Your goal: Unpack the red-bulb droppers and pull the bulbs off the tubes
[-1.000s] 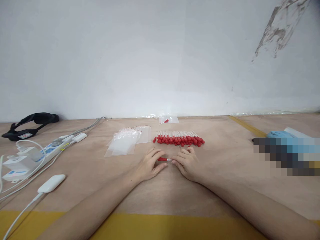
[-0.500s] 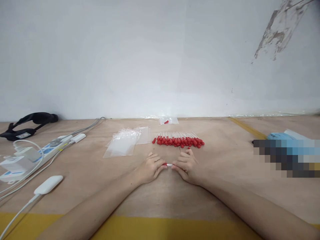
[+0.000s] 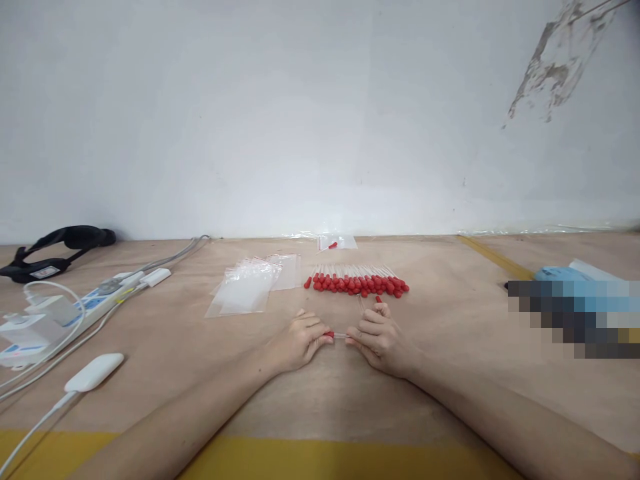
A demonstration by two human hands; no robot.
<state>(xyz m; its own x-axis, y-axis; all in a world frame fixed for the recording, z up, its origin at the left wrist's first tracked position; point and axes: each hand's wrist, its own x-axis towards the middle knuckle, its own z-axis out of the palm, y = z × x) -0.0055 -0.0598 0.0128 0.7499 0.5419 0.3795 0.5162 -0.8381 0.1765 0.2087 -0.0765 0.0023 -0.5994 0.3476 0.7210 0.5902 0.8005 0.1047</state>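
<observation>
Red, clear, white and tan across a plywood bench.

Red bulb ends and clear stems on the row of droppers (image 3: 356, 280); same red bulb and clear glass on the single dropper (image 3: 336, 335) pinched between left hand (image 3: 300, 340) and right hand (image 3: 379, 337). Clear, glossy plastic bags (image 3: 247, 285), one more clear bag (image 3: 336, 242) with a red speck inside. Pale tan tabletop (image 3: 450, 320) with faint wood grain, yellow stripe (image 3: 493, 255) and yellow front edge. White power strip (image 3: 95, 300) with blue markings, white adapter (image 3: 94, 373), grey cables. Black strap (image 3: 60, 243). Off-white wall (image 3: 250, 120) with a grey-brown scuffed patch.
</observation>
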